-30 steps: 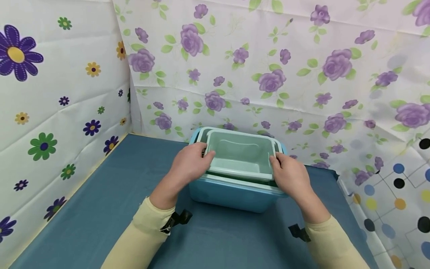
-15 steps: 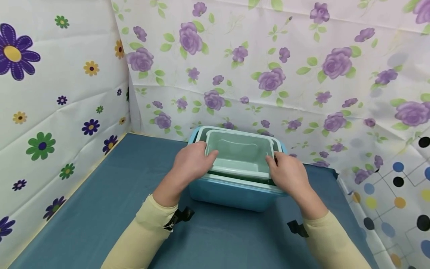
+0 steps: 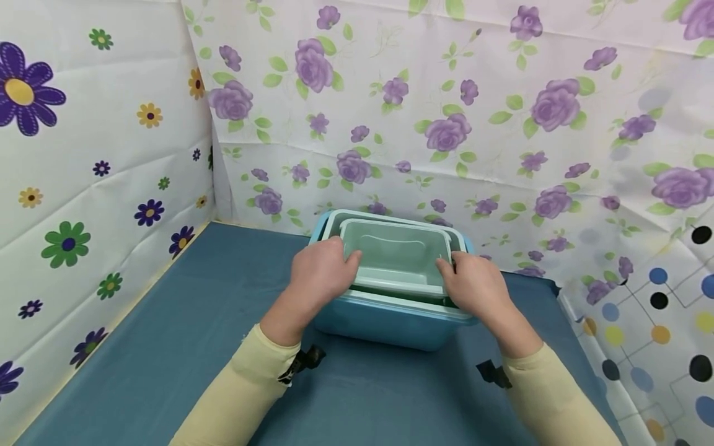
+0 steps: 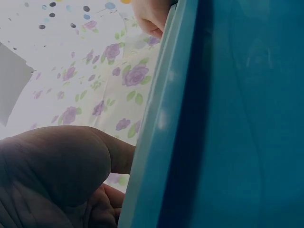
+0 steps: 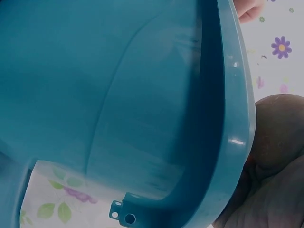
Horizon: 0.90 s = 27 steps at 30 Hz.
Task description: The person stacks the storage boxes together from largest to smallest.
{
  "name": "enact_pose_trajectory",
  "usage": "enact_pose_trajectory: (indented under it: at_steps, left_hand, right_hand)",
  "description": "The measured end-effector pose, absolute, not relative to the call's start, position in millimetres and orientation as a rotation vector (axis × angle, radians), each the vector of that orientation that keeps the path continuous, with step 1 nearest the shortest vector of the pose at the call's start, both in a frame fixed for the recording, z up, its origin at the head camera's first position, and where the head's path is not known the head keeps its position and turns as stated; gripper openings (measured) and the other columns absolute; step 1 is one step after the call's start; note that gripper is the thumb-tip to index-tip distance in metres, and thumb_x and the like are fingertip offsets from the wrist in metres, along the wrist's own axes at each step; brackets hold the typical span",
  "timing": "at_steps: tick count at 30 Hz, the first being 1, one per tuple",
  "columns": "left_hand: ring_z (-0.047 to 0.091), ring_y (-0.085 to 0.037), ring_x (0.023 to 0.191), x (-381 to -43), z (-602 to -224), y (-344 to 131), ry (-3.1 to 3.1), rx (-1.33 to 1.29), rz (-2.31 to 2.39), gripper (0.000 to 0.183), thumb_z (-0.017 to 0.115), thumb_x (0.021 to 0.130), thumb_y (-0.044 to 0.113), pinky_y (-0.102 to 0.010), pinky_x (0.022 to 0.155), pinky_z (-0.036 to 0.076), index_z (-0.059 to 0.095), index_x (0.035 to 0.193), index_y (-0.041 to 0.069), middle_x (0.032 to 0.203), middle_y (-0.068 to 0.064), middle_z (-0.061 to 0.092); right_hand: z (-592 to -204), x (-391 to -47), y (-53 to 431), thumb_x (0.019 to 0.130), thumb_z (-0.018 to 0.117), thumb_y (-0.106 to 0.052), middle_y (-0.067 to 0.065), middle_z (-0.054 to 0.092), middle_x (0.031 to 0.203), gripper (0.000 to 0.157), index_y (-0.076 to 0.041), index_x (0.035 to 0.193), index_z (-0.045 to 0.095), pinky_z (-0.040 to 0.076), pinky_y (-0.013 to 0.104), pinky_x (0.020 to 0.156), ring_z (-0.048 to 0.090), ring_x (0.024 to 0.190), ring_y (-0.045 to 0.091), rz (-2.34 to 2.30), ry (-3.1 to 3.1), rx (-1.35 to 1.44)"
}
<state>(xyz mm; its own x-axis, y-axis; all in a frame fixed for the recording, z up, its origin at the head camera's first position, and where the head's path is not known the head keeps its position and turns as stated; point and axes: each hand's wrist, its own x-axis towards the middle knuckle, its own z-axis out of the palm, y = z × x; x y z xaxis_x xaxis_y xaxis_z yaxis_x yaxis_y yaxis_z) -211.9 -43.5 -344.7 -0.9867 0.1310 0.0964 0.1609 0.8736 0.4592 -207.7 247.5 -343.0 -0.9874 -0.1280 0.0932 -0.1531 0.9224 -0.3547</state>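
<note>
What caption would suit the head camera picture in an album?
Two hands, left and right, hold the pale green tub nested in a blue tub on a blue table.

No text, label, brand, number or sign could be read in any of the views. The blue tub [image 3: 390,322] and the pale green tub [image 3: 397,263] nested in it showed plain plastic without print, and the sheets [image 3: 446,111] behind the table [image 3: 167,347] carried only flower and dot patterns, no lettering.
</note>
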Motion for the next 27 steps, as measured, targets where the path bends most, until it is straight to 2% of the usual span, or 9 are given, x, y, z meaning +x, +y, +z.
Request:
enact_pose_trajectory:
  at_steps: [9,17,23,27]
  left_hand:
    - [0.045,-0.020,0.048,-211,-350,-40,-2.913,-0.224,-0.644,0.047,0.066,0.114,0.040,-0.033,0.044,0.031,0.057,0.077,0.013,0.060,0.000,0.041]
    - [0.047,-0.021,0.047,-211,-351,-38,-2.898,-0.235,-0.613,0.046,0.067,0.113,0.040,-0.034,0.043,0.032,0.058,0.078,0.013,0.060,0.000,0.042]
    - [0.042,-0.020,0.046,-212,-351,-37,-2.909,-0.232,-0.595,0.048,0.067,0.113,0.040,-0.034,0.043,0.030,0.055,0.075,0.014,0.058,0.001,0.037]
    - [0.039,-0.018,0.045,-211,-351,-36,-2.934,-0.245,-0.558,0.045,0.066,0.114,0.041,-0.034,0.043,0.030,0.058,0.080,0.013,0.056,0.002,0.035]
  right_hand:
    - [-338,-210,240,0.120,0.051,-0.035,0.008,0.047,0.068,0.046,-0.010,0.081,0.056,0.041,0.040,0.057,0.049,0.057,0.025,0.477,-3.077,0.185]
    - [-337,-208,237,0.119,0.053,-0.036,0.007,0.046,0.065,0.049,-0.009,0.078,0.055,0.040,0.038,0.053,0.047,0.054,0.025,0.453,-3.089,0.157]
    - [-339,-210,233,0.118,0.055,-0.036,0.002,0.039,0.058,0.057,-0.012,0.067,0.052,0.035,0.034,0.047,0.043,0.050,0.023,0.381,-3.084,0.168]
    - [-340,-211,230,0.118,0.055,-0.037,0.000,0.036,0.054,0.062,-0.014,0.061,0.050,0.033,0.033,0.045,0.042,0.048,0.022,0.345,-3.082,0.154]
